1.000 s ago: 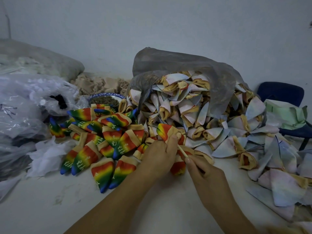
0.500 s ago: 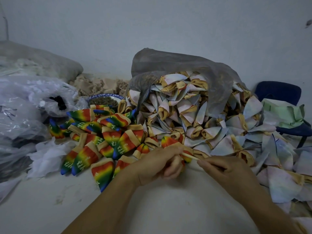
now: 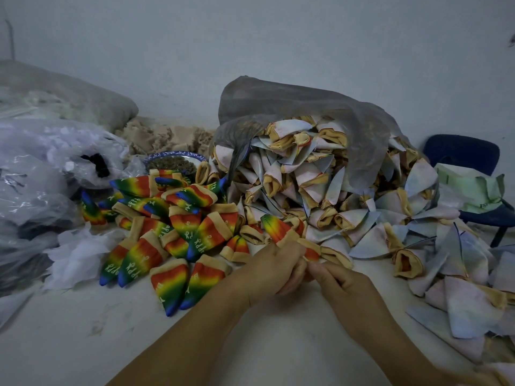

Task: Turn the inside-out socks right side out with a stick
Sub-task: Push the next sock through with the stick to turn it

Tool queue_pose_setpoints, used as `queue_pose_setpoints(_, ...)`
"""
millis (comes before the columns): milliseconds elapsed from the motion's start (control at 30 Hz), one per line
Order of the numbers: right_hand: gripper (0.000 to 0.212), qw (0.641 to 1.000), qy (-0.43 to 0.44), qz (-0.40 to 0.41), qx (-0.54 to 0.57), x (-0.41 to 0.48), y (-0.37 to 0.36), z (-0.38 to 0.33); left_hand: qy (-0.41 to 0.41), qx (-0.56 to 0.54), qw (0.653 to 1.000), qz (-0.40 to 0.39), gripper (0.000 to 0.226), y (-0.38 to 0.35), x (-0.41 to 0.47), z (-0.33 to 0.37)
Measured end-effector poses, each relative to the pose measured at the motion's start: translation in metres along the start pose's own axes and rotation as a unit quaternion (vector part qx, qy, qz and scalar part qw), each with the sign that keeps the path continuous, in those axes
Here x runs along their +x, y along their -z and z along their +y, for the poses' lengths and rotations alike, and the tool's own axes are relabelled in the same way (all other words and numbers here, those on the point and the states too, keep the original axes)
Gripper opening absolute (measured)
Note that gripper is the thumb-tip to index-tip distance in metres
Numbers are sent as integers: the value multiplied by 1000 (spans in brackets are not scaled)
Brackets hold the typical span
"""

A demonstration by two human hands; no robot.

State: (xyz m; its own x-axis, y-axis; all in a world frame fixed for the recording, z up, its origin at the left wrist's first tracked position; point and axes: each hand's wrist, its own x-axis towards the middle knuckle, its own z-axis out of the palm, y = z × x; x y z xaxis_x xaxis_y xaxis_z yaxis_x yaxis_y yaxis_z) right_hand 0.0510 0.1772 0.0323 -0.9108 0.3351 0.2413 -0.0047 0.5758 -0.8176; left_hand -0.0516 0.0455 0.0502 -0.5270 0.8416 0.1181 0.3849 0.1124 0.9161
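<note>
Head: left hand (image 3: 274,270) grips knit rainbow sock (image 3: 276,228).

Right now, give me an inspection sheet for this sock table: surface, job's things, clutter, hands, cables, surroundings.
Surface: pale table, scuffed, its back half covered.
Job's things: held sock, rainbow side showing at its tip, between both hands; turned rainbow socks heaped at left; pale inside-out socks spilling from a grey bag; stick not visible.
Clutter: clear plastic bags and white wrapping at left; blue-rimmed bowl behind the rainbow heap.
Hands: left hand grips the held sock; right hand pinches its lower end.
Cables: nothing seen.
Surroundings: plain wall; blue chair at right carrying green cloth.
</note>
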Motion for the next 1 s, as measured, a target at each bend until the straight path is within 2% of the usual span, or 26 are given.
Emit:
queue_pose_setpoints(67,52,1000,0,1,-27,2,2,0,2,5,1000,24,67,0,1,-5)
queue_pose_setpoints(233,27,991,10,13,-136,4,20,7,-42,-49,996,66,78,1,2,-10)
queue_pose_setpoints(300,30,986,16,12,-164,4,23,9,-39,-47,997,48,76,1,2,-11)
queue_pose_setpoints(367,41,984,29,13,-176,4,22,9,-18,-31,999,9,73,-2,-1,-9)
queue_pose_setpoints(433,46,986,37,14,-163,3,20,7,18,-7,1000,-19,72,-5,-4,-5)
queue_pose_setpoints(500,36,993,31,11,-116,2,17,4,41,13,999,-26,71,-8,-5,2)
queue_pose_setpoints(567,26,998,20,5,-61,1,13,0,42,25,999,-19,70,-11,-5,10)
queue_pose_setpoints(633,31,999,15,2,-39,1,11,-2,41,27,999,-17,66,-13,-4,14)
queue_pose_setpoints(733,36,999,9,-4,-41,2,10,0,46,20,999,-3,67,-12,-4,10)
queue_pose_setpoints(867,24,997,6,30,-75,3,15,3,33,51,998,10,71,-6,-1,-6)
queue_pose_setpoints(967,29,992,5,77,-103,3,22,7,41,68,995,63,79,1,3,-12)
queue_pose_setpoints(1000,35,990,6,85,-109,3,23,8,41,82,992,88,74,3,6,-14)
